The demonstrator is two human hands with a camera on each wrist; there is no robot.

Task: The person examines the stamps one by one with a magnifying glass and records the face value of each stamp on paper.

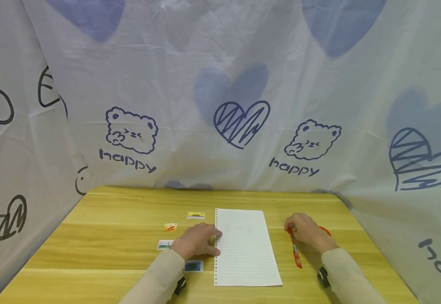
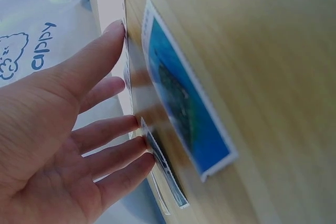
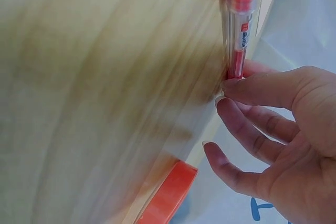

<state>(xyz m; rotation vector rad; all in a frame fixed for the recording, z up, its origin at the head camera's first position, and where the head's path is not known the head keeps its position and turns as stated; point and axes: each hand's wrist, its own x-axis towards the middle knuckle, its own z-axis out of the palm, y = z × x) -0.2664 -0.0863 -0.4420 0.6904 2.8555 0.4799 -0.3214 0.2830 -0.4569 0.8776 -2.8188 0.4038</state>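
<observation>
A lined sheet of loose-leaf paper (image 1: 245, 257) with punched holes down its left edge lies on the table; faint writing shows near its top. At that left edge is my left hand (image 1: 194, 241), thumb and fingers spread and relaxed, their tips right at the paper. Beside this hand, a blue postage stamp (image 2: 181, 90) lies flat on the wood. My right hand (image 1: 307, 231) pinches one end of a clear-barrelled red pen (image 3: 240, 35) between thumb and fingers, right of the sheet. The pen's other end points toward the front of the table.
A red roll of tape (image 3: 167, 195) sits behind my right hand, mostly hidden in the head view. More stamps lie left of the paper: a yellow stamp (image 1: 196, 215), a red-and-yellow stamp (image 1: 170, 227) and a greenish stamp (image 1: 164, 245). A printed cloth (image 1: 190, 156) hangs around the wooden table (image 1: 102, 236).
</observation>
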